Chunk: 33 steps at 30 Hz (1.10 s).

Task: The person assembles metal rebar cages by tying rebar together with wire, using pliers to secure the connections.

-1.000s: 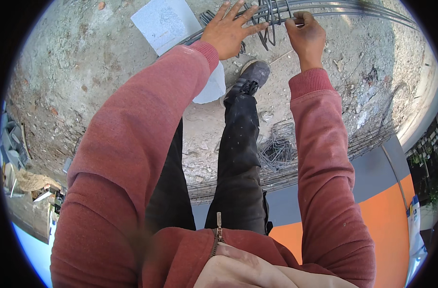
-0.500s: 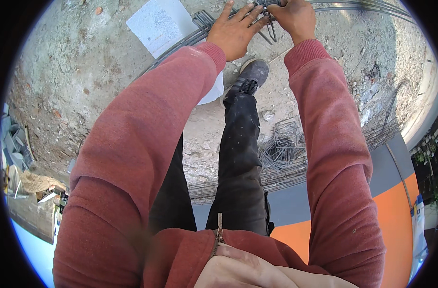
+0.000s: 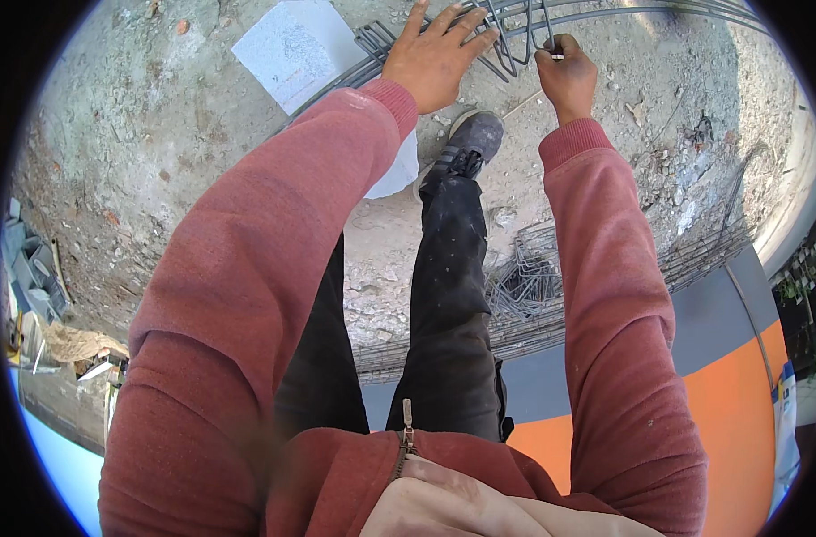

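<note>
At the top of the view, my left hand (image 3: 435, 58) lies with fingers spread over a bundle of long steel rebar (image 3: 367, 67). Several bent rebar stirrups (image 3: 512, 54) stand around the bars just right of it. My right hand (image 3: 569, 79) is closed on the lower end of a separate stirrup (image 3: 549, 22), to the right of the others. A small shiny spot shows at its fingers, too small to name. The upper part of the stirrups is cut off by the frame edge.
A white block (image 3: 291, 49) lies under the bars at left, and another pale block (image 3: 397, 170) is partly behind my left sleeve. My shoe (image 3: 473, 139) is on the rubble ground. A heap of stirrups (image 3: 529, 277) and more long rods (image 3: 381, 358) lie near an orange and grey surface (image 3: 726, 403).
My right hand has moved right and down, away from my left hand, with one stirrup drawn along the bars. My left hand has stayed nearly in place.
</note>
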### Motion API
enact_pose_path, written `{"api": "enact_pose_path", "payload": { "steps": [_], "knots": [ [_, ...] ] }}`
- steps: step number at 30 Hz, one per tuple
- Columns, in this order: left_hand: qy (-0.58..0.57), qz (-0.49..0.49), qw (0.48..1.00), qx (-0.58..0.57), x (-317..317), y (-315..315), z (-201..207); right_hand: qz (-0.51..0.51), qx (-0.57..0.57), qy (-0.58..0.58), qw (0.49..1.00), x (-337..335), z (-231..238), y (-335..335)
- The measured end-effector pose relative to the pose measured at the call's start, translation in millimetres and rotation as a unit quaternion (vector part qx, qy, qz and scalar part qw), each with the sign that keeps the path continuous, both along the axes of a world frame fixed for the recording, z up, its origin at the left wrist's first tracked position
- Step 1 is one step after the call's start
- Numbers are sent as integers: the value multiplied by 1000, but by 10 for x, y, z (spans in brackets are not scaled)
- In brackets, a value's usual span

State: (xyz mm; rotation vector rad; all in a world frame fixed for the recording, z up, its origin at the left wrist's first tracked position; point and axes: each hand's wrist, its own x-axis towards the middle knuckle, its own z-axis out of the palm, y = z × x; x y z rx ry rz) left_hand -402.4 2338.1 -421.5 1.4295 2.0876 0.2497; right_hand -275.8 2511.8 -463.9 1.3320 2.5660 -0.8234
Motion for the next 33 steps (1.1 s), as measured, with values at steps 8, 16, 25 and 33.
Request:
{"api": "enact_pose_path", "payload": {
  "steps": [8,16,25,33],
  "knots": [
    [-60,95,991,70,-134,267,-145,-15,-30,-39,999,112,-35,-84],
    [-393,285,873,41,-315,422,-240,-154,-97,-9,983,333,206,-706],
    [-103,140,980,97,-746,213,-740,-169,71,173,968,-39,452,-545],
    [41,165,985,25,-626,257,-768,20,87,159,983,-377,-210,201]
  ]
}}
